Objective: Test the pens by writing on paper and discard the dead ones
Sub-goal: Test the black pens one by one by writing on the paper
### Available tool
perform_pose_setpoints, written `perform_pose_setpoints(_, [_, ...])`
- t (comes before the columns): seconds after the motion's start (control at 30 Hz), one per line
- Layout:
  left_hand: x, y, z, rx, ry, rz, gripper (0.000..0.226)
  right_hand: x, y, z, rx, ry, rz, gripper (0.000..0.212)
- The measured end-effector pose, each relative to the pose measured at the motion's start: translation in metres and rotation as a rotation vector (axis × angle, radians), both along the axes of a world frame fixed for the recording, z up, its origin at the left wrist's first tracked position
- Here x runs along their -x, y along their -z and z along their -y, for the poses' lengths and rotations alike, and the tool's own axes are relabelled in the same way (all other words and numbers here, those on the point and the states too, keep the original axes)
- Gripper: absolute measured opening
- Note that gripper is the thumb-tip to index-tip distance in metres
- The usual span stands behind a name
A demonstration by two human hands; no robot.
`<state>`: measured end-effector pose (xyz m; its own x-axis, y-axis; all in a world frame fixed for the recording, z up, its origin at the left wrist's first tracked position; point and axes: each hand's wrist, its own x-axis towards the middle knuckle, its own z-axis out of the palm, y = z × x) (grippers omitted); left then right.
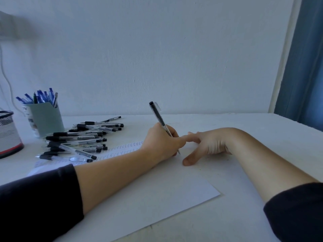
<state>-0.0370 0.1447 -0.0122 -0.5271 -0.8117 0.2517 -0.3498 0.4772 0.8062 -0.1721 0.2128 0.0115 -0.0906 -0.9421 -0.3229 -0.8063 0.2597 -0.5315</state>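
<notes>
My left hand (161,142) pinches the pen (161,122), tip on the paper (157,189); my right hand (204,144) lies spread at three o'clock.

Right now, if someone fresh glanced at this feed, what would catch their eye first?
Probably the left hand at centre, gripping a black pen with its tip down on the white paper, while the right hand rests open on the sheet beside it. Next, the heap of black-capped pens lying to the left on the table. Behind it stands a pale green cup crammed with blue pens.
</notes>
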Motion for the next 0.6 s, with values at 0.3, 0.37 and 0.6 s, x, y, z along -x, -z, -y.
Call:
perform_pose_setpoints(0.3, [-0.008, -0.012, 0.010, -0.449, 0.005, -0.460, 0.025, 0.001, 0.001, 0.001, 0.053, 0.055, -0.001, 0.063])
perform_pose_setpoints(0.37, [-0.012, -0.021, 0.016, -0.521, -0.013, -0.555, 0.027, 0.002, 0.002, 0.003, 0.113, 0.090, -0.003, 0.052])
perform_pose_setpoints(0.6, [-0.030, -0.033, 0.048, -0.405, -0.156, -0.524, 0.018, 0.004, 0.003, 0.007, 0.397, 0.262, 0.021, 0.019])
